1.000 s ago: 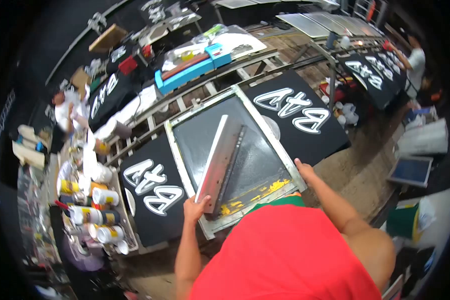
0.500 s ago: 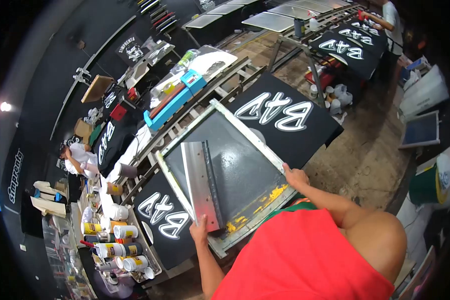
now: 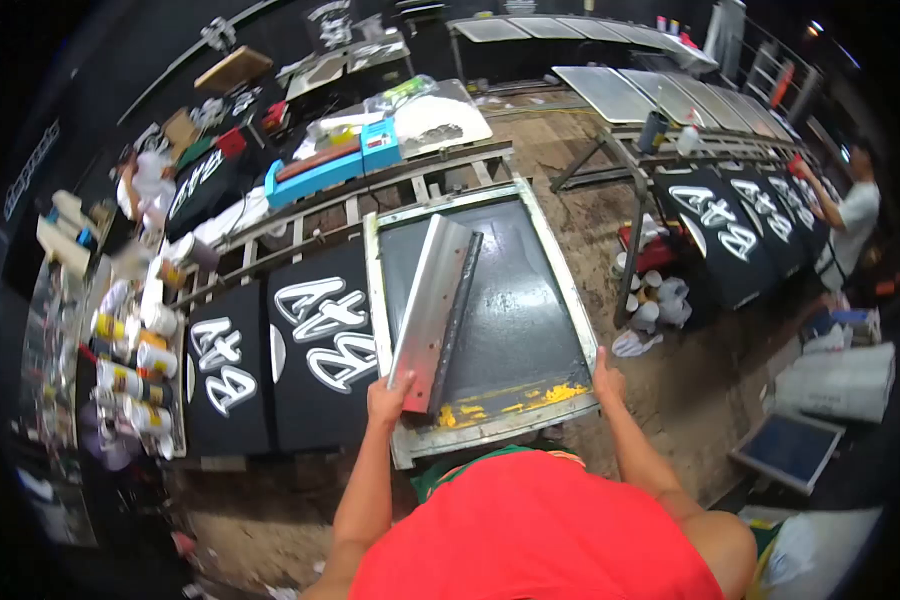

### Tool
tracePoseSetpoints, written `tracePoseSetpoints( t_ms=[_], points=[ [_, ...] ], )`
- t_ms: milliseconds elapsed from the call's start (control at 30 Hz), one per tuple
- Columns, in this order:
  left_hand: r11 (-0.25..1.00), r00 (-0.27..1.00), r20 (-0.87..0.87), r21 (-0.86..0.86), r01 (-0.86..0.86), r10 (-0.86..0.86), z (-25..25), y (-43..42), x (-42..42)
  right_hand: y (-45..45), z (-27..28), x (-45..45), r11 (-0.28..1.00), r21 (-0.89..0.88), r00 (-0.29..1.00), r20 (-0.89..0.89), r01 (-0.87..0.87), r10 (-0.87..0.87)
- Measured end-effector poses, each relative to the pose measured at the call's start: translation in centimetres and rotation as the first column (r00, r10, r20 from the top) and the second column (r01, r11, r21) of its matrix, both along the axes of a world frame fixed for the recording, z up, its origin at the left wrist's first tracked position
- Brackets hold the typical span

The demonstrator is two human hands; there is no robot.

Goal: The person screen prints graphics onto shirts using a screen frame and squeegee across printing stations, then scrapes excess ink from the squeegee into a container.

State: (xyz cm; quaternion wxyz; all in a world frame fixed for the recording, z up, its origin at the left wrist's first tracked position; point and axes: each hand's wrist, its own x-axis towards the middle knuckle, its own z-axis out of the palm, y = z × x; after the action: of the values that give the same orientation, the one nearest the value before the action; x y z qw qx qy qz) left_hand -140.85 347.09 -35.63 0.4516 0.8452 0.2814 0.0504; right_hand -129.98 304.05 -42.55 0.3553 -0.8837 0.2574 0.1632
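1. In the head view, I am holding a rectangular, pale-edged screen frame (image 3: 558,270) in front of my red top (image 3: 520,530), its dark grey panel (image 3: 520,290) facing up and showing yellow smears (image 3: 562,393) along the near edge.
2. My left hand (image 3: 386,400) is gripping the frame's left side near the lower corner; the fingers are curling closed around it, mostly hidden underneath, and the thumb is pressing on a long, flat, silver metal bar with a dark edge (image 3: 435,305).
3. That silver bar is lying aslant over the left part of the panel, its lower end at my thumb and its upper end pointing away from me.
4. My right hand (image 3: 608,380) is closing its fingers around the frame's right side near the lower corner, holding nothing else that I can see.
5. Left of the frame, two black cloth pieces (image 3: 295,420) with white outlined lettering are lying side by side, and white jars with yellow labels (image 3: 154,360) are standing beyond them.
6. A long blue holder (image 3: 315,180) is lying past the frame's far left corner.
7. At far right, a person in a white shirt (image 3: 858,212) is standing beside more lettered black cloths (image 3: 730,285).
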Motion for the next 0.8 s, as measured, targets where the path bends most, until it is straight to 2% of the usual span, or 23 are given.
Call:
tracePoseSetpoints(
  t_ms=[67, 133, 167, 200, 233, 367, 433, 467, 500, 567, 633, 700, 800],
  points=[
    [0.996, 0.997, -0.066, 0.084, -0.021, 0.026, 1.2, -3.1, 1.8, -2.7, -1.9, 2.4, 0.999, 0.0, 0.998, 0.036, -0.046, 0.046],
    [0.997, 0.999, -0.016, 0.063, -0.042, 0.043, -0.6, -4.3, 3.3, -4.9, -2.8, 4.3, 0.995, 0.002, 0.992, 0.077, -0.097, 0.097],
    [0.996, 0.999, 0.006, 0.067, -0.051, 0.051, -1.2, -4.6, 3.8, -5.5, -3.0, 5.0, 0.994, 0.048, 0.993, 0.071, -0.095, 0.092],
    [0.995, 0.997, -0.045, 0.087, -0.056, 0.06, -0.6, -5.2, 4.4, -5.6, -3.1, 5.5, 0.991, 0.096, 0.994, 0.06, -0.098, 0.093],
    [0.993, 0.993, -0.097, 0.104, -0.064, 0.074, 0.1, -5.9, 5.0, -5.7, -3.2, 6.0, 0.984, 0.092, 0.987, 0.056, -0.154, 0.149],
    [0.985, 0.99, -0.079, 0.141, -0.102, 0.114, -0.1, -6.1, 6.0, -7.1, -6.3, 6.9, 0.946, 0.065, 0.946, 0.091, -0.316, 0.31],
    [0.982, 0.987, -0.081, 0.142, -0.126, 0.138, 0.8, -6.3, 6.1, -6.7, -5.6, 6.2, 0.96, 0.247, 0.968, 0.24, -0.13, 0.069],
    [0.984, 0.989, -0.082, 0.143, -0.109, 0.121, 1.2, -6.6, 6.1, -7.5, -7.2, 7.1, 0.944, 0.294, 0.969, 0.235, -0.151, 0.082],
    [0.982, 0.985, -0.09, 0.134, -0.134, 0.147, 1.2, -6.7, 5.9, -7.5, -6.9, 6.9, 0.942, 0.285, 0.968, 0.227, -0.174, 0.11],
    [0.991, 0.988, -0.11, 0.083, -0.101, 0.11, 1.2, -6.4, 6.3, -7.1, -5.2, 7.0, 0.904, 0.404, 0.98, 0.189, -0.141, 0.068],
    [0.991, 0.987, -0.113, 0.075, -0.111, 0.119, -0.1, -6.4, 6.1, -6.5, -5.1, 6.9, 0.912, 0.373, 0.979, 0.169, -0.17, 0.113],
    [0.985, 0.985, -0.106, 0.117, -0.127, 0.139, -2.1, -5.8, 6.4, -5.1, -6.1, 6.9, 0.943, 0.308, 0.976, 0.208, -0.129, 0.065],
    [0.99, 0.981, -0.15, 0.08, -0.113, 0.124, -3.0, -5.2, 6.8, -4.4, -8.1, 7.3, 0.948, 0.308, 0.991, 0.128, -0.085, 0.047]
  ],
)
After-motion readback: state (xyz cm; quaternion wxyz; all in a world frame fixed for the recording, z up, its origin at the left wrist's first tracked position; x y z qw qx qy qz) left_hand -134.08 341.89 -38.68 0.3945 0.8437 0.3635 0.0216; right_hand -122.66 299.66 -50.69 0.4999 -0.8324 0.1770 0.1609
